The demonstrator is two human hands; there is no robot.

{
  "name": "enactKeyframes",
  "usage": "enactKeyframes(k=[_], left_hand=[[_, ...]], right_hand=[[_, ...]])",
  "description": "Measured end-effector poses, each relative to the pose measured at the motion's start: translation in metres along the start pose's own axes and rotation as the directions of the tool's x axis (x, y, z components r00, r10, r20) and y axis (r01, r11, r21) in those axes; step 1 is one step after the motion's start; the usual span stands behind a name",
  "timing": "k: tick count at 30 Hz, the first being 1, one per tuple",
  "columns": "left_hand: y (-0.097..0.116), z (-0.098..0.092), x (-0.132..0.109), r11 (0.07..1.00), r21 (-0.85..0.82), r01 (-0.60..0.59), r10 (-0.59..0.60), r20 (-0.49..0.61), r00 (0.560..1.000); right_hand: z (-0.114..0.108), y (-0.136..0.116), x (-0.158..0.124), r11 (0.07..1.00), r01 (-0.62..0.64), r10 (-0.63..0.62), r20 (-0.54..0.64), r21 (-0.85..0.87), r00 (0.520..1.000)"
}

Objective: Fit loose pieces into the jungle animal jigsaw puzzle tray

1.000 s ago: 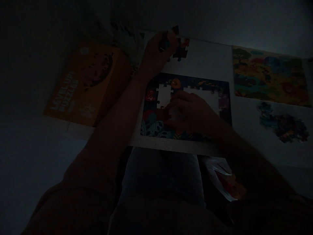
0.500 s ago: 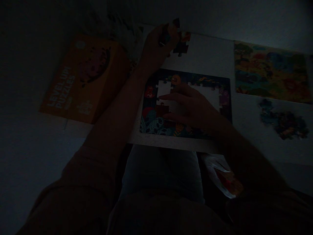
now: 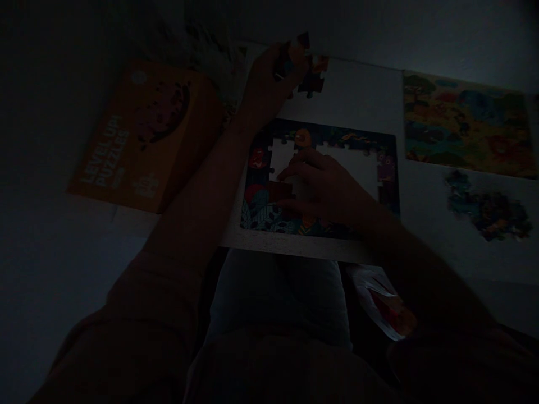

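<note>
The scene is very dark. My right hand lies over a partly filled jigsaw puzzle, its border assembled around a pale inner space. Its thumb and fingertips bracket a dark red puzzle piece at the inner left of the frame, touching its upper and lower edges. Beyond the puzzle, my left hand is curled among loose pieces, with a dark puzzle piece showing past its fingertips. More loose pieces lie beside that hand, partly covered by it.
An orange puzzle box stands at the left. On the right lie a colourful animal picture and a heap of loose puzzle pieces. A clear plastic bag with something red and orange is below the table edge.
My right fingers have bent and drawn in, bringing the index fingertip down to the top edge of the dark red piece. My left hand stays almost still.
</note>
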State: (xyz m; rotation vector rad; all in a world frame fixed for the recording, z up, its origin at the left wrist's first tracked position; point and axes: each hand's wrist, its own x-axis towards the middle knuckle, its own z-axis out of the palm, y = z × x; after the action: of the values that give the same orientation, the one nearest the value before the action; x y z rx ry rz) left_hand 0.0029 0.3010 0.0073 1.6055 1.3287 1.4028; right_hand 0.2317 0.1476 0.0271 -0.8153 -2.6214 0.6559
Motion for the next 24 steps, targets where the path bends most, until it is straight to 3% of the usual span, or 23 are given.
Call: enactKeyframes(k=[6,13,24], left_hand=[[-0.004,0.002,0.003,1.000,0.018,-0.017,0.017,-0.024,1.000],[-0.021,0.005,0.012,0.995,-0.092,-0.027,0.026,-0.012,1.000],[-0.005,0.003,0.006,1.000,-0.021,-0.017,0.017,-0.009,1.000]], right_hand=[[0.001,-0.005,0.000,0.999,-0.026,0.026,0.003,0.019,1.000],[0.004,-0.002,0.000,0.998,0.047,-0.045,-0.049,0.043,0.998],[-0.004,0.001,-0.001,0.988,0.116,-0.109,-0.066,0.107,0.992]])
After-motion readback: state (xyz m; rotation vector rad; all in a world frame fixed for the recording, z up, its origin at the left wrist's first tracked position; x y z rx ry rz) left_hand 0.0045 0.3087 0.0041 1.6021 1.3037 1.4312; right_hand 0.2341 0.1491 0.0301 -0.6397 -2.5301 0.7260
